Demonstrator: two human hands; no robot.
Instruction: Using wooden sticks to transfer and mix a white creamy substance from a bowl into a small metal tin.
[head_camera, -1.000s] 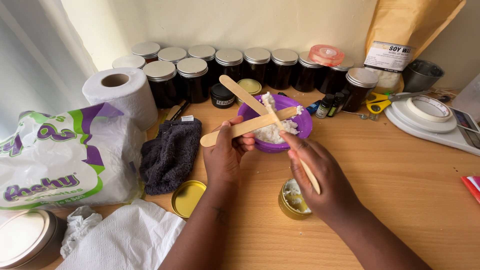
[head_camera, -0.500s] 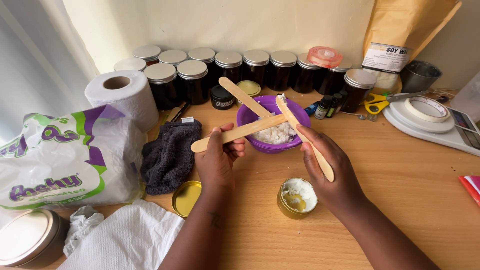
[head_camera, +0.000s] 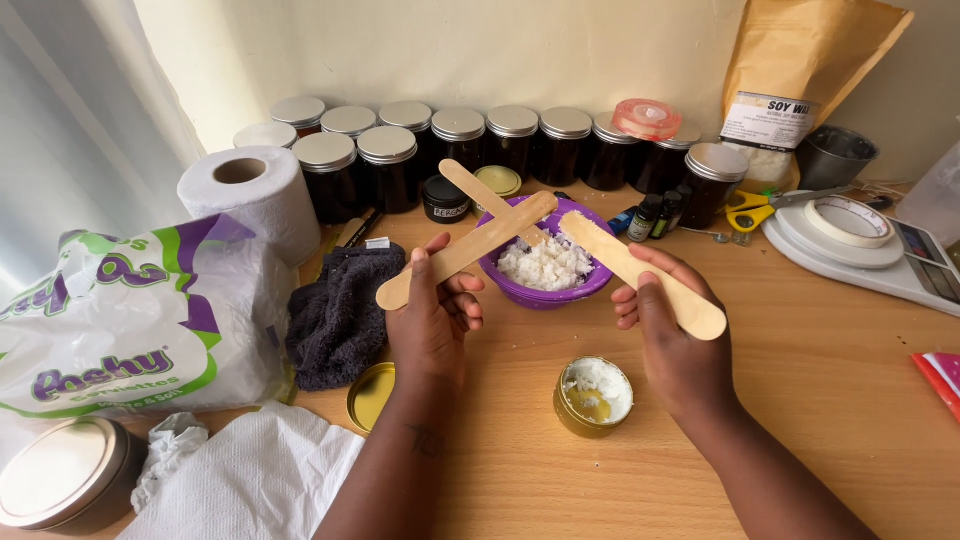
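Observation:
My left hand (head_camera: 435, 310) grips a flat wooden stick (head_camera: 470, 248) that slants up toward the purple bowl (head_camera: 545, 293). My right hand (head_camera: 672, 335) grips a second wooden stick (head_camera: 640, 272), its far end over the white flaky wax (head_camera: 545, 265) in that bowl. A third stick (head_camera: 478, 193) leans in the bowl behind them. Between my wrists on the wooden table stands a small gold tin (head_camera: 593, 396), partly filled with white wax. Its gold lid (head_camera: 372, 395) lies beside my left forearm.
A row of dark jars with silver lids (head_camera: 460, 145) lines the wall. Toilet roll (head_camera: 255, 195), printed plastic pack (head_camera: 120, 320) and dark cloth (head_camera: 340, 310) sit left. A scale with tape roll (head_camera: 850, 235), yellow scissors (head_camera: 750, 212) and a brown paper bag (head_camera: 800, 90) sit right.
My right hand lifted its stick from the gold tin up to the purple bowl. The tin now shows white wax inside. My left hand kept its stick nearly still.

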